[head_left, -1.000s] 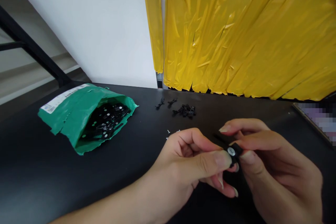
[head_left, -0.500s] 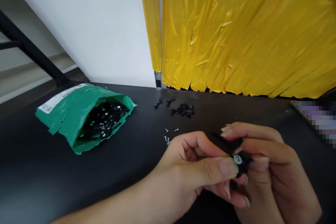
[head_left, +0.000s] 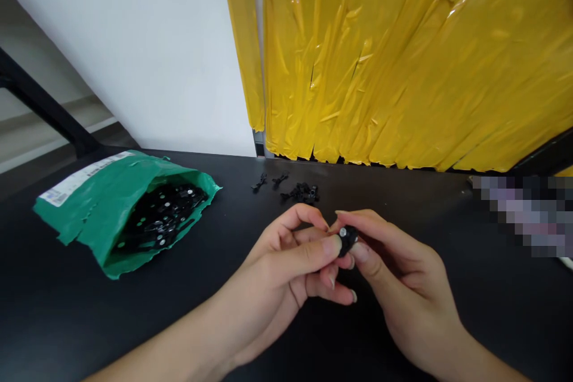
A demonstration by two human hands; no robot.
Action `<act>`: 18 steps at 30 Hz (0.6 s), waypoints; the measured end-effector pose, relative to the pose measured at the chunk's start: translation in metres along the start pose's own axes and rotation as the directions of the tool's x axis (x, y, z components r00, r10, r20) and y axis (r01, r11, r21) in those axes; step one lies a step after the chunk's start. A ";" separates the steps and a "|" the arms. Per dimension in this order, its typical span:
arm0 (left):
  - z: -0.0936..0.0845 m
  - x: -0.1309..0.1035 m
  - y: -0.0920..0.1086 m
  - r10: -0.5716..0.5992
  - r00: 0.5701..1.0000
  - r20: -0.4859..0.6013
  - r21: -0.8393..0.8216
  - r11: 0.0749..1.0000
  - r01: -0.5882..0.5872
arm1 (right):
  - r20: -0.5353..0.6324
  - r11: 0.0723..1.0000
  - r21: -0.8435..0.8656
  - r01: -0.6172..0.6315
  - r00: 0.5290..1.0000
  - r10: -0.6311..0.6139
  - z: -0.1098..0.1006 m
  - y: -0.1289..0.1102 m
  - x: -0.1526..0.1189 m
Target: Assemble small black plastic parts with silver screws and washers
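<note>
Between my two hands is a small black plastic part [head_left: 347,242] with a pale round screw head on its near face. My left hand [head_left: 293,265] pinches it from the left between thumb and fingers. From the right, my right hand [head_left: 403,277] grips the same part with thumb and forefinger. Fingertips cover much of its shape. Beyond my hands, several small black plastic pieces [head_left: 301,192] lie in a cluster, with one loose black piece [head_left: 280,179] and another black piece [head_left: 259,182] to its left.
A torn green plastic bag [head_left: 107,203] on the left lies open, full of black parts. All of it rests on a black table [head_left: 179,316]. A white panel [head_left: 147,54] and a yellow plastic curtain [head_left: 380,59] stand behind. A blurred-out object [head_left: 523,212] is at the right.
My hands have moved left and slightly up in view, with the black part turned between them. The loose screws seen before are now hidden behind my left hand. The view has shifted slightly.
</note>
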State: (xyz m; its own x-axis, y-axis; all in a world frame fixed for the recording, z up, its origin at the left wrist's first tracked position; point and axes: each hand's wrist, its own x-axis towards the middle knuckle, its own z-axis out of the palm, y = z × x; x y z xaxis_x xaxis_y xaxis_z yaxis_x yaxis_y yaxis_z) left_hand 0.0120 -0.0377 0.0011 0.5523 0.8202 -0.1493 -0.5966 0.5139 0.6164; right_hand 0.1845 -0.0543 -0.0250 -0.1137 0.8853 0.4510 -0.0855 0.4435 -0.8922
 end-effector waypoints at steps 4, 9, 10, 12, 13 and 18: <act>0.001 0.000 0.003 -0.010 0.999 -0.041 0.053 0.999 0.012 | 0.001 0.997 -0.058 0.045 0.999 -0.045 -0.008 0.001 0.005; 0.005 0.001 0.004 0.178 0.980 -0.087 0.329 0.934 -0.140 | -0.003 0.978 -0.173 0.118 0.993 -0.120 -0.013 0.003 0.010; 0.006 0.000 0.004 0.232 0.969 -0.089 0.416 0.892 -0.175 | 0.004 0.973 -0.187 0.133 0.991 -0.134 -0.013 0.003 0.010; 0.007 -0.001 0.005 0.336 0.939 -0.069 0.594 0.771 -0.232 | 0.009 0.966 -0.212 0.151 0.988 -0.152 -0.014 0.004 0.010; 0.007 -0.002 0.006 0.389 0.921 -0.037 0.678 0.686 -0.263 | 0.004 0.962 -0.224 0.153 0.988 -0.157 -0.014 0.004 0.010; -0.001 -0.003 0.012 0.556 0.718 0.419 0.861 0.007 -0.508 | -0.014 0.955 -0.248 0.166 0.985 -0.175 -0.015 0.003 0.010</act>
State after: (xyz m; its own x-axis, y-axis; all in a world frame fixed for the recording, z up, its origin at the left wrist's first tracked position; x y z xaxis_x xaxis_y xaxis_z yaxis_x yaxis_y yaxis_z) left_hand 0.0024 -0.0340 0.0087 0.3091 0.7693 0.5592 0.2165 -0.6295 0.7462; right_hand 0.1978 -0.0424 -0.0239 -0.0831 0.7961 0.5995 0.1449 0.6048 -0.7831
